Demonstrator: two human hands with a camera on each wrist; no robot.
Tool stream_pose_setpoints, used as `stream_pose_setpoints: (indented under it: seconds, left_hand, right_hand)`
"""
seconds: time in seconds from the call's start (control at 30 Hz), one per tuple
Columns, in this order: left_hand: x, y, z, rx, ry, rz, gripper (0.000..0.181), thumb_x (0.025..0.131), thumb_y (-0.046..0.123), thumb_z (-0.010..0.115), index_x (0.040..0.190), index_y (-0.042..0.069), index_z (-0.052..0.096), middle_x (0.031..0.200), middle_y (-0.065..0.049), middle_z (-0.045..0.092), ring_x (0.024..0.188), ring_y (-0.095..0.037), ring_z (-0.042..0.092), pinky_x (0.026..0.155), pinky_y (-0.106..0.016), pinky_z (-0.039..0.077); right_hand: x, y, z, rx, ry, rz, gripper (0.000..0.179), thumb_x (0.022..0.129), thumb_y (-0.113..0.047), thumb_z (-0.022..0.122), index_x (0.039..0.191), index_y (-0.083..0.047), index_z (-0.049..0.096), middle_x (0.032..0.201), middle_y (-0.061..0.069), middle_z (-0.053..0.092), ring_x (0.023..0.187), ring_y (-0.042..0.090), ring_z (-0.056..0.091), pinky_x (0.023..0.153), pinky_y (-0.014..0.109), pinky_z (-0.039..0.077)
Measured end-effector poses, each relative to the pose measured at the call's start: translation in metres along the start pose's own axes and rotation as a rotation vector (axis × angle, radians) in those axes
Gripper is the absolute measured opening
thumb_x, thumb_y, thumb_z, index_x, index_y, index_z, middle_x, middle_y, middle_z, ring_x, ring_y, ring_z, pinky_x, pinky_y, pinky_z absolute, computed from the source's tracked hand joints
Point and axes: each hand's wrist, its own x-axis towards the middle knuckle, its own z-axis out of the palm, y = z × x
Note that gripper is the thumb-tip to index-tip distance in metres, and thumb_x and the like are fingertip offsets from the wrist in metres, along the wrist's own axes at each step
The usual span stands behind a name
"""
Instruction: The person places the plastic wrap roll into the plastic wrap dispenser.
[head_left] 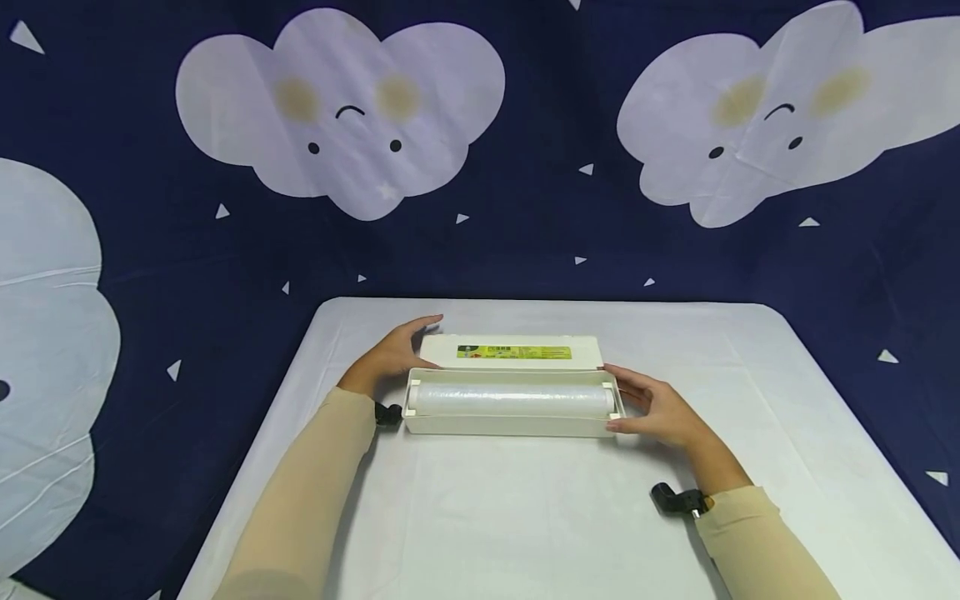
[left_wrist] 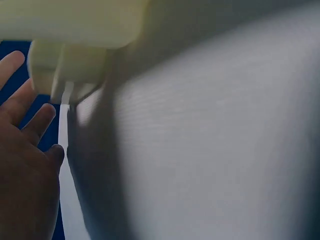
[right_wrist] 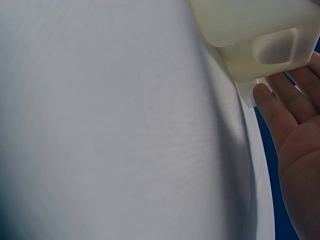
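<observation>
A long white cling film box [head_left: 510,426] stands lengthwise across the table. Its lid [head_left: 585,353], bearing a yellow-green label, is folded back on the far side. Inside lies a roll of cling film [head_left: 513,400]. At the lid's left end is my left hand [head_left: 390,352], fingers spread past the far corner and thumb by the near one; in the left wrist view its fingers look loose. My right hand [head_left: 663,408] spans the box's right end, thumb on the front corner and fingers at the back corner. The right wrist view shows the box's end [right_wrist: 275,50] against those fingers.
A white cloth covers the table [head_left: 510,517], whose rounded far edge lies behind the box. Beyond hangs a dark blue backdrop [head_left: 555,108] printed with clouds. Black wrist cameras [head_left: 678,500] jut from both sleeves.
</observation>
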Motion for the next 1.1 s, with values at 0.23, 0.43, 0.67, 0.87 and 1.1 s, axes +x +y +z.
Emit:
stream_pose_setpoints:
  seconds: [0.23, 0.43, 0.67, 0.87, 1.1]
  left_hand:
    - [0.002, 0.001, 0.002, 0.016, -0.023, 0.034, 0.11, 0.067, 0.02, 0.103, 0.161, 0.013, 0.045, 0.165, -0.01, 0.039, 0.153, -0.03, 0.029, 0.125, -0.05, 0.022]
    - [0.003, -0.001, 0.005, 0.024, -0.074, 0.009, 0.109, 0.067, 0.028, 0.103, 0.16, 0.018, 0.048, 0.162, -0.007, 0.044, 0.148, -0.027, 0.036, 0.122, -0.05, 0.029]
    - [0.006, -0.005, 0.01, 0.048, -0.073, -0.023, 0.11, 0.065, 0.038, 0.104, 0.159, 0.023, 0.05, 0.16, -0.004, 0.046, 0.147, -0.026, 0.038, 0.121, -0.051, 0.031]
    - [0.007, -0.006, 0.01, 0.064, -0.036, -0.032, 0.108, 0.063, 0.037, 0.104, 0.157, 0.022, 0.054, 0.157, -0.006, 0.051, 0.146, -0.029, 0.041, 0.119, -0.051, 0.033]
    - [0.008, -0.012, 0.009, 0.006, 0.003, 0.021, 0.097, 0.066, 0.015, 0.102, 0.152, 0.012, 0.059, 0.15, -0.009, 0.057, 0.14, -0.029, 0.047, 0.119, -0.047, 0.035]
  right_hand:
    - [0.0, 0.0, 0.0, 0.007, 0.005, 0.005, 0.095, 0.076, -0.001, 0.095, 0.157, 0.003, 0.045, 0.159, 0.024, 0.043, 0.142, 0.048, 0.043, 0.113, 0.027, 0.04]
    - [-0.001, -0.001, 0.001, 0.007, 0.008, 0.011, 0.096, 0.075, -0.003, 0.096, 0.157, 0.003, 0.045, 0.159, 0.023, 0.044, 0.142, 0.047, 0.043, 0.112, 0.026, 0.039]
    - [-0.002, -0.001, 0.002, 0.009, 0.009, 0.001, 0.095, 0.076, -0.001, 0.095, 0.157, 0.003, 0.044, 0.159, 0.024, 0.043, 0.142, 0.049, 0.042, 0.112, 0.026, 0.04]
    - [-0.002, 0.001, 0.001, 0.008, 0.023, 0.021, 0.096, 0.076, -0.003, 0.096, 0.158, 0.0, 0.045, 0.16, 0.021, 0.044, 0.143, 0.045, 0.042, 0.112, 0.025, 0.039]
    - [-0.002, 0.003, 0.002, 0.003, 0.022, 0.022, 0.096, 0.076, -0.002, 0.095, 0.158, 0.001, 0.045, 0.159, 0.023, 0.043, 0.143, 0.041, 0.044, 0.112, 0.027, 0.04]
